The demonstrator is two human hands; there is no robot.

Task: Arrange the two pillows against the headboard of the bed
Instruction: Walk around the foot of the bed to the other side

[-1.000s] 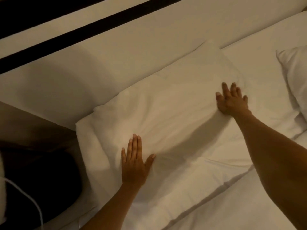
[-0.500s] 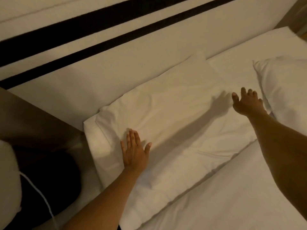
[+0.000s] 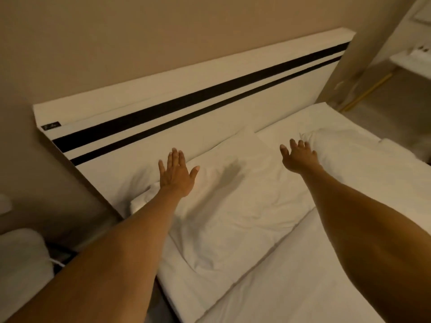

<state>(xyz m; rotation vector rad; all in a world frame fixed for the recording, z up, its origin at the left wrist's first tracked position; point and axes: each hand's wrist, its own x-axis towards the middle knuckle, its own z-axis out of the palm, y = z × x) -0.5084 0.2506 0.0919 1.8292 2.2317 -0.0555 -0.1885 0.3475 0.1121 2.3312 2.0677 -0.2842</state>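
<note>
White flat pillow (image 3: pixel 233 190) lies at headboard (image 3: pixel 186 127); my left hand (image 3: pixel 176 174), spread empty, hovers; right hand (image 3: pixel 298 157), unclenched, reaches crumpled white pillow (image 3: pixel 349 150) at 2 o'clock to reposition it.

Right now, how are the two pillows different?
The left pillow lies flat along the headboard, under the open left hand; the right pillow looks puffier and sits away from the headboard, beyond the open right hand. Both are white and wrinkled.

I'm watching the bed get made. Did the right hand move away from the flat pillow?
Yes. The right hand has left the flat pillow and moved right, to the second pillow.
</note>
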